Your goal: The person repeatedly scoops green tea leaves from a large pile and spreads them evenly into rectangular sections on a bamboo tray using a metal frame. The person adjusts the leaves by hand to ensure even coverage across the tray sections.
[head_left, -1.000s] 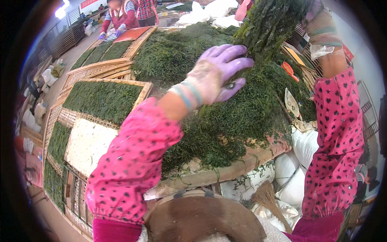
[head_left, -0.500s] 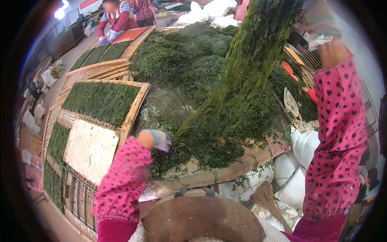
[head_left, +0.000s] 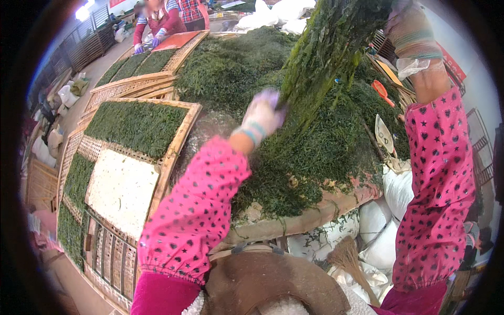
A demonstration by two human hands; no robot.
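Workshop room, lit lamp (head_left: 82, 13) far back, beyond the green heap (head_left: 336, 152) and off to its left. Table (head_left: 304, 219) carries the heap, a loose mound of thin leafy strands; the table's bare edge shows on your side of the heap.

Your right grip (head_left: 409, 29) is up over the heap's right part, clenched on the top of a long green bunch (head_left: 325, 63). The upper edge of view crops some fingers, but the bunch hangs from there. Strands dangle over the heap's middle; lower ends blend into it, can't tell exactly where the bunch stops.

Your left grip (head_left: 262, 113), white-and-purple glove, is over the heap's left half, right at the bunch's left side. Blurred, so can't tell if it's closed on any strands.

Both your sleeves (head_left: 441, 184) are pink with dark hearts and stars.

Left of the heap: wood-framed tray (head_left: 185, 137) with a green layer (head_left: 139, 126), plus a whitish panel (head_left: 123, 189). Far-left corner of the heap: co-worker (head_left: 160, 21), gloved hands next to a red board (head_left: 181, 40). Behind the heap: white sacks (head_left: 275, 16). Right edge of the heap: orange-red scoop (head_left: 382, 92). Near-right of the heap, lower down: white bags (head_left: 399, 189) and a broom (head_left: 350, 262).
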